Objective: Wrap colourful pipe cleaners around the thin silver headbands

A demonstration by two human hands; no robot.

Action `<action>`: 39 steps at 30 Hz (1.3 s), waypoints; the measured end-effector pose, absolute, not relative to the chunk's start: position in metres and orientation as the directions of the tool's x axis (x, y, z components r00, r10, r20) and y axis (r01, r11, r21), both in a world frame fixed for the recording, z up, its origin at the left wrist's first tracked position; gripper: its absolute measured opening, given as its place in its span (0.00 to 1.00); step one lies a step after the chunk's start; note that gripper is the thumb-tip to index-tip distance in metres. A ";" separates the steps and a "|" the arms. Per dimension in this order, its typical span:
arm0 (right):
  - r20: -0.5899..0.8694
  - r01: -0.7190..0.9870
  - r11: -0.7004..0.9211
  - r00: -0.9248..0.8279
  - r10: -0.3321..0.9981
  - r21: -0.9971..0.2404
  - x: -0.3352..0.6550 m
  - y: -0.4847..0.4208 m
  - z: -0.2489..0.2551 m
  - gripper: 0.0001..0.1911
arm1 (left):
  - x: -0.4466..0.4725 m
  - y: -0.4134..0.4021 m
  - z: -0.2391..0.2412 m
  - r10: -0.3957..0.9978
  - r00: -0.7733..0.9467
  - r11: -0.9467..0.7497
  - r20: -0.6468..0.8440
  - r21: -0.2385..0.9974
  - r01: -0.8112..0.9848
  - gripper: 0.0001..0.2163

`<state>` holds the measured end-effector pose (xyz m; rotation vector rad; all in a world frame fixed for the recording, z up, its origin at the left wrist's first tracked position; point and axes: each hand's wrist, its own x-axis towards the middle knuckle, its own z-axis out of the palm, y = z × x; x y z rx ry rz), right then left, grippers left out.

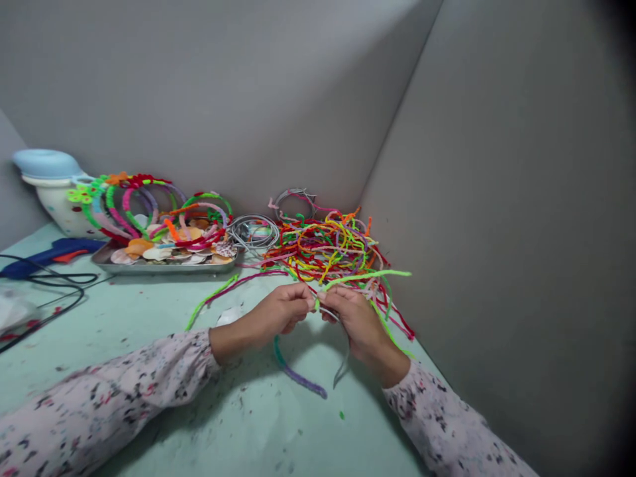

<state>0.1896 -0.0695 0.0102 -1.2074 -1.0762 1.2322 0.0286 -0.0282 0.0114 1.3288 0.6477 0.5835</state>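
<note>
My left hand (281,310) and my right hand (354,317) meet above the pale green table (149,318), fingers pinched together on a thin headband (303,379) partly wrapped in teal and purple fuzzy wire. Its bare grey end hangs below my right hand. A bright green pipe cleaner (368,275) runs from the pinch up to the right. Both hands are closed on the headband and the green wire.
A tangled pile of coloured pipe cleaners (328,248) lies just behind the hands. Bare metal headbands (253,232) sit left of it. A metal tray (163,266) holds finished wrapped headbands (144,205) and fabric pieces. A blue glue gun (50,255) with black cable and a white pot (54,192) stand far left. Grey walls enclose the corner.
</note>
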 end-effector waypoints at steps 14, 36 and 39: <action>0.009 0.103 0.015 -0.055 0.998 -0.995 0.154 -0.005 -0.011 0.14 | -0.014 0.008 -0.007 0.792 0.565 0.310 -0.230 0.949 -0.048 0.08; -0.017 0.009 -0.017 -0.020 1.000 -1.000 0.153 0.017 -0.042 0.13 | -0.009 0.031 -0.024 0.820 0.496 0.299 -0.286 0.953 0.055 0.10; 0.007 0.007 0.007 -0.017 1.000 -1.000 0.153 0.016 -0.043 0.13 | -0.009 0.030 -0.025 0.829 0.490 0.261 -0.270 0.961 0.088 0.09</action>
